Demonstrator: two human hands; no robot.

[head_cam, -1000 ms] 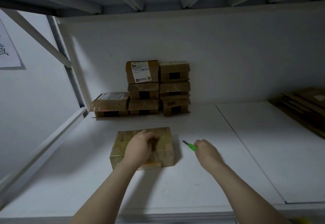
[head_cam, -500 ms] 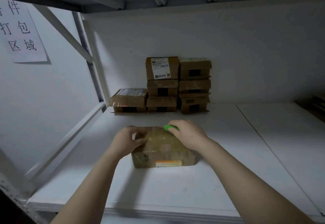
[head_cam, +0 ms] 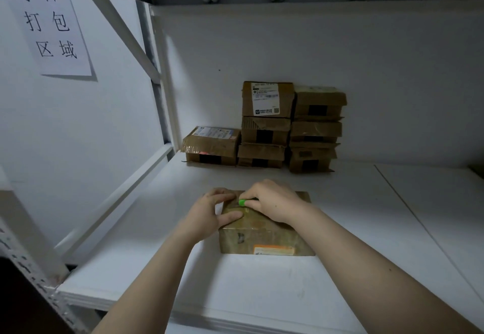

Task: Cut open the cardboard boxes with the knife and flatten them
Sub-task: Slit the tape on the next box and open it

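A taped brown cardboard box lies flat on the white shelf, with an orange label on its near side. My left hand presses on the box's top left corner, thumb laid across the top. My right hand rests on the box top and grips a green-handled knife; only the green end shows past my fingers, near the left edge of the top. The blade is hidden.
Several taped cardboard boxes are stacked against the back wall, with one more box lying to their left. A slanted white frame bar borders the shelf's left side. A paper sign hangs on the left wall.
My right hand took the knife from the shelf to the box top, then slid left toward my left hand. My left hand shifted to the box's left edge. The view panned left.
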